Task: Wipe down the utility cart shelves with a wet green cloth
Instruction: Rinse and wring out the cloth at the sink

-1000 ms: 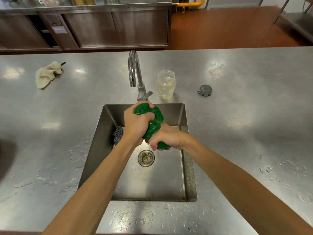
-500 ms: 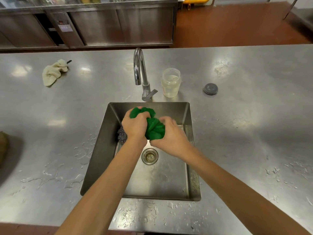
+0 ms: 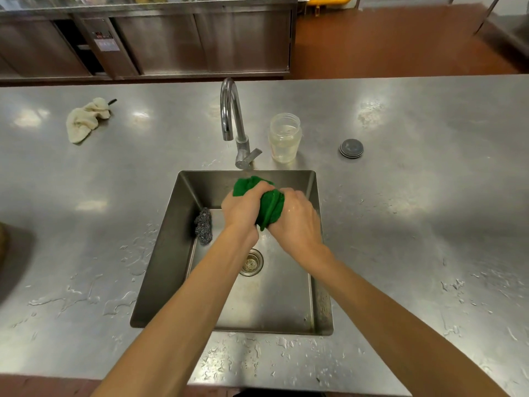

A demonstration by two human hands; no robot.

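A wet green cloth (image 3: pixel 270 206) is bunched up over the steel sink (image 3: pixel 160 253). My left hand (image 3: pixel 243 209) grips its left end and my right hand (image 3: pixel 297 222) grips its right end, fists side by side, squeezing it. Part of the cloth sticks out above my left fist, and the rest is hidden inside both hands. The utility cart is not in view.
A curved tap (image 3: pixel 232 121) stands behind the sink, beside a clear jar (image 3: pixel 284 137). A steel scourer (image 3: pixel 203 226) lies in the sink's left corner, near the drain (image 3: pixel 252 262). A beige rag (image 3: pixel 86 118) and a round grey lid (image 3: pixel 351 148) lie on the wet steel counter (image 3: pixel 415 210).
My hands have twisted on the cloth: from stacked with the right below, to side by side. The scourer, earlier half hidden by my left arm, now shows.
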